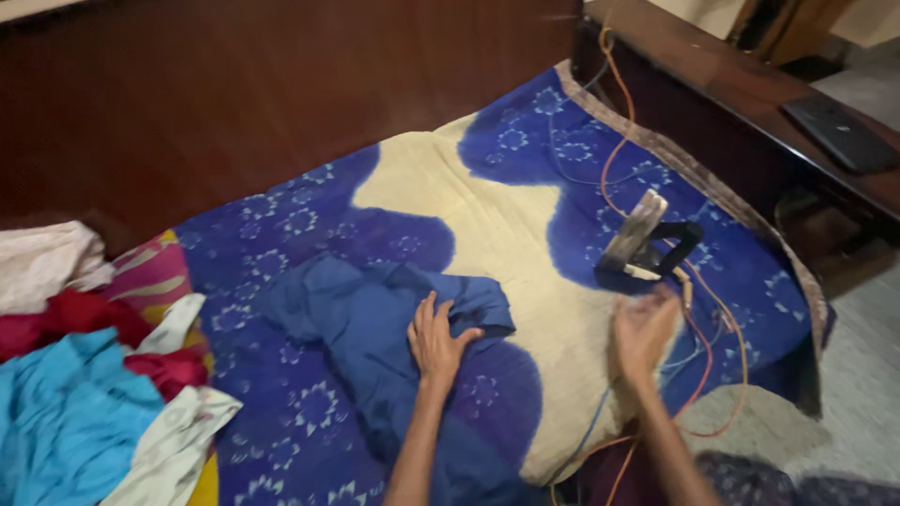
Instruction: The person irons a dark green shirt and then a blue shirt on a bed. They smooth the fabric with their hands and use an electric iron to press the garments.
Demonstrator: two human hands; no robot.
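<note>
My left hand (pixel 437 339) lies flat with spread fingers on a dark blue garment (pixel 361 323), which is crumpled on a blue and cream patterned blanket (pixel 487 211). Blurred and held open, my right hand (pixel 643 328) hovers just below a clothes iron (pixel 645 242) and holds nothing. The iron stands on its heel on the blanket, its metal soleplate facing left and its black handle to the right. An orange cord (pixel 614 155) runs from the iron up toward the back and also loops down past my right wrist.
A pile of clothes (pixel 89 375) in teal, red, pink and white lies at the left edge. A dark wooden headboard (pixel 234 84) spans the back. A dark wooden ledge at the right carries a flat black device (pixel 841 133). Grey floor (pixel 862 375) shows at the far right.
</note>
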